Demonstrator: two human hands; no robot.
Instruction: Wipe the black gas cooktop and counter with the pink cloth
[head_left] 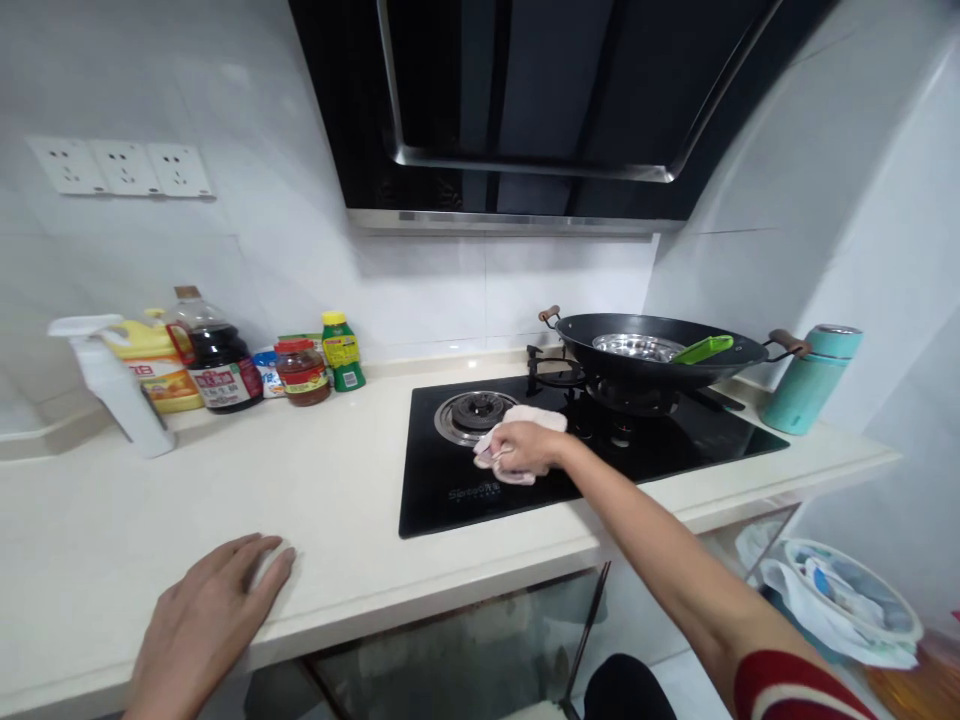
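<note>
One worktop [337, 470] carries a hob [675, 435] with a wok [645, 373] at its right, the left hand [212, 602] resting near the front edge, thumb spread, and the right hand [525, 447] clutching a cloth [538, 416] on the hob's left half.

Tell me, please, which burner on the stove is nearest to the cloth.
The left burner, right by the cloth in the right hand. Its metal ring shows, while the other burner sits under the wok.
</note>
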